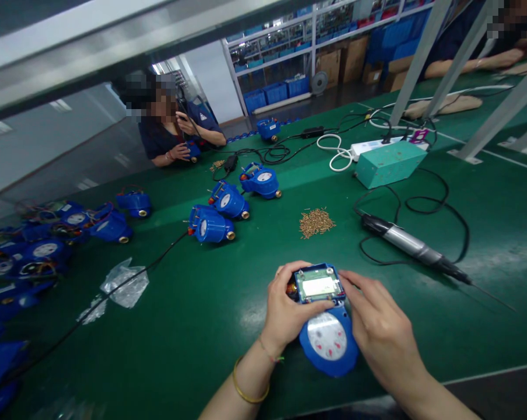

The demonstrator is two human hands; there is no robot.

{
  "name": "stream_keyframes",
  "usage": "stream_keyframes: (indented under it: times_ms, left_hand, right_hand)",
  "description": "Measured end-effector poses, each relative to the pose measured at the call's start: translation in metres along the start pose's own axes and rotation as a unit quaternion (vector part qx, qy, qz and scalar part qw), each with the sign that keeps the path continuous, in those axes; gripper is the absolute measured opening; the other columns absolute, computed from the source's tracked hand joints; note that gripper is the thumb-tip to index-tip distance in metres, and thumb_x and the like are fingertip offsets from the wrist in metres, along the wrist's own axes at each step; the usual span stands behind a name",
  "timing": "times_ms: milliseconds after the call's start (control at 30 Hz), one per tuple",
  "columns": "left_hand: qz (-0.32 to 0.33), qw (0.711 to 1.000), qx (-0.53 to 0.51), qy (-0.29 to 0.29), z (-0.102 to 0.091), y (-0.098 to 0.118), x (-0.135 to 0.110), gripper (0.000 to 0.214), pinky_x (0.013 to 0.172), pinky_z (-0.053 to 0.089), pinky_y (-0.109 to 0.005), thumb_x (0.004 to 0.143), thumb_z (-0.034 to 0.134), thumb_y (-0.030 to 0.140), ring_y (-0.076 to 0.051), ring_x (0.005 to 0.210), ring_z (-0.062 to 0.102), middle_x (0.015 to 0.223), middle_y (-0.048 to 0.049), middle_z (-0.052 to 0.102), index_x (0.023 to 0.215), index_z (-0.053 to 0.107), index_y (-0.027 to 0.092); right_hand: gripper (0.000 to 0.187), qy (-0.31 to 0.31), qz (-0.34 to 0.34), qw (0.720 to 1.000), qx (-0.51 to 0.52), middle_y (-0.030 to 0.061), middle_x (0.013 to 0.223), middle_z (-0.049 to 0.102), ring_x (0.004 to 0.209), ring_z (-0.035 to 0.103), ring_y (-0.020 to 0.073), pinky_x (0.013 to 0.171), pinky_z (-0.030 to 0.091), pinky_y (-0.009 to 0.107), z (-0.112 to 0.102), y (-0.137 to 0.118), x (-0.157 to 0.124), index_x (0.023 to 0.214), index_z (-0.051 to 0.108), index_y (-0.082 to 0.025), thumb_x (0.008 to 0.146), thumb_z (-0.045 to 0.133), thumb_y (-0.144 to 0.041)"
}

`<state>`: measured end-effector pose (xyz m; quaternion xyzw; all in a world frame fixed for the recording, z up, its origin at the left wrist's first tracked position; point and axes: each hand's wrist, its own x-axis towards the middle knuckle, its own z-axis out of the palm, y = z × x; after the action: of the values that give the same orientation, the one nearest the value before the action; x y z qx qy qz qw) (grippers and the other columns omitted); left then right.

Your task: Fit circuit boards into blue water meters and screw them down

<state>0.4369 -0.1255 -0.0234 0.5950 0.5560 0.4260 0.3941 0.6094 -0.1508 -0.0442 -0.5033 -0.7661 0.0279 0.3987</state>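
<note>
A blue water meter [340, 344] with a white round dial lies in front of me, its dial facing up. Above the dial sits its blue housing, open at the top, with a green circuit board and a pale display [319, 286] inside. My left hand [285, 309] is closed round the housing's left side, thumb across its lower edge. The fingers of my right hand [377, 315] are pinched against the right edge of the housing; whether a small part is between them is hidden. Beyond the meter is a pile of small brass screws [316, 223].
An electric screwdriver [412, 244] with a long bit lies at right, cable looped near a teal box [390, 163] and power strip. Several blue meters [211, 224] stand ahead; more crowd the left. A plastic bag [126, 283] lies at left. A co-worker [176, 131] sits opposite.
</note>
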Motion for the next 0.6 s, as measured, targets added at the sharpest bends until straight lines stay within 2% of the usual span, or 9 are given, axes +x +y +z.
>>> stream_keyframes:
  times_ms: [133, 333, 400, 467, 533, 600]
  left_hand:
    - [0.006, 1.0, -0.001, 0.005, -0.001, -0.002, 0.0, 0.06, 0.095, 0.051, -0.037, 0.056, 0.094, 0.027, -0.025, 0.104, 0.066, 0.11, -0.0052, 0.071, 0.11, 0.066, 0.022]
    - [0.007, 1.0, 0.012, 0.003, -0.003, -0.005, 0.001, 0.06, 0.094, 0.05, -0.037, 0.059, 0.092, 0.029, -0.025, 0.105, 0.066, 0.111, -0.005, 0.07, 0.112, 0.065, 0.023]
    - [0.004, 1.0, 0.011, 0.002, -0.003, -0.006, 0.001, 0.059, 0.093, 0.05, -0.037, 0.059, 0.092, 0.029, -0.025, 0.104, 0.066, 0.111, -0.0048, 0.07, 0.112, 0.065, 0.023]
    - [-0.001, 1.0, 0.008, 0.003, -0.003, -0.006, 0.001, 0.059, 0.092, 0.051, -0.036, 0.06, 0.091, 0.03, -0.025, 0.102, 0.067, 0.109, -0.0047, 0.07, 0.112, 0.065, 0.023]
    - [-0.003, 1.0, 0.008, 0.006, -0.003, -0.006, 0.001, 0.059, 0.091, 0.052, -0.036, 0.06, 0.091, 0.03, -0.025, 0.101, 0.067, 0.109, -0.005, 0.07, 0.112, 0.065, 0.022]
    - [-0.003, 1.0, 0.01, 0.005, -0.003, -0.006, 0.001, 0.059, 0.091, 0.053, -0.037, 0.06, 0.091, 0.03, -0.025, 0.101, 0.068, 0.109, -0.0055, 0.07, 0.112, 0.064, 0.022]
  right_hand:
    - [0.03, 0.007, 0.007, 1.0, 0.014, 0.0124, 0.116, 0.064, 0.105, 0.062, 0.0239, 0.088, 0.053, 0.038, 0.001, 0.003, 0.003, 0.121, 0.062, -0.014, 0.099, 0.043, -0.011]
    - [0.011, 0.038, 0.027, 0.989, 0.138, 0.0047, 0.095, 0.067, 0.089, 0.066, 0.014, 0.08, 0.055, 0.023, -0.003, 0.012, 0.013, 0.098, 0.064, -0.018, 0.094, 0.056, -0.01]
    - [0.011, 0.017, 0.029, 0.985, 0.167, 0.0047, 0.092, 0.067, 0.087, 0.066, 0.0143, 0.077, 0.055, 0.023, -0.006, 0.017, 0.017, 0.095, 0.064, -0.018, 0.094, 0.055, -0.011]
    - [0.013, -0.03, 0.016, 0.98, 0.198, 0.0058, 0.091, 0.067, 0.086, 0.066, 0.0156, 0.076, 0.056, 0.025, -0.01, 0.024, 0.024, 0.094, 0.064, -0.018, 0.096, 0.053, -0.014]
    - [0.017, -0.092, -0.02, 0.968, 0.235, 0.0067, 0.092, 0.067, 0.086, 0.066, 0.0162, 0.075, 0.056, 0.027, -0.014, 0.033, 0.031, 0.096, 0.066, -0.018, 0.097, 0.049, -0.015]
    - [0.02, -0.127, -0.06, 0.957, 0.254, 0.0072, 0.092, 0.067, 0.087, 0.065, 0.0159, 0.074, 0.056, 0.026, -0.019, 0.039, 0.037, 0.099, 0.067, -0.018, 0.098, 0.048, -0.015]
